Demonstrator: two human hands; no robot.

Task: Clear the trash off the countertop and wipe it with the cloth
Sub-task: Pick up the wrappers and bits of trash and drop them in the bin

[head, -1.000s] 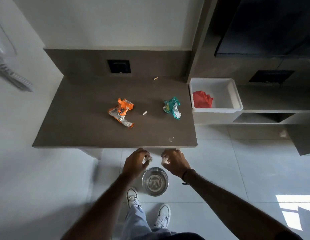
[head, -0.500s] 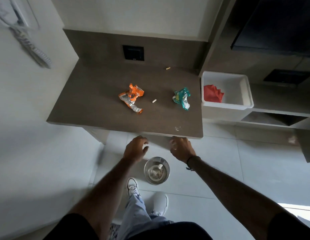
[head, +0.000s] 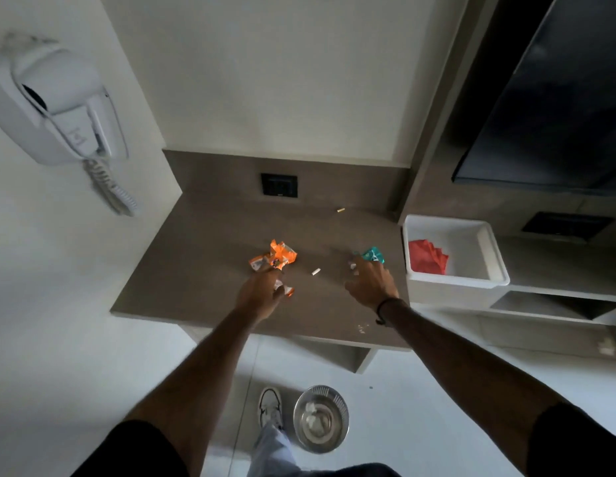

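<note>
On the brown countertop (head: 196, 256) lies a crumpled orange wrapper (head: 278, 255); my left hand (head: 260, 292) rests on its near end with fingers closed around that end. My right hand (head: 368, 282) reaches with spread fingers over a crumpled green wrapper (head: 372, 254), hiding its lower half. A small white scrap (head: 316, 271) lies between the hands, a yellowish scrap (head: 340, 210) near the back wall, and white crumbs (head: 361, 328) by the front edge. The red cloth (head: 426, 257) lies in a white tub (head: 487, 251) to the counter's right.
A steel trash can (head: 321, 418) with white paper in it stands on the floor below the counter, beside my shoe (head: 270, 406). A wall-mounted hair dryer (head: 59, 105) hangs at the left. A black socket (head: 279, 184) sits in the backsplash; a dark screen (head: 557, 98) is upper right.
Both hands rose from above the trash can, where they let go of white scraps, and reached onto the counter: the left to the orange wrapper, the right to the green one. The view tilted up.
</note>
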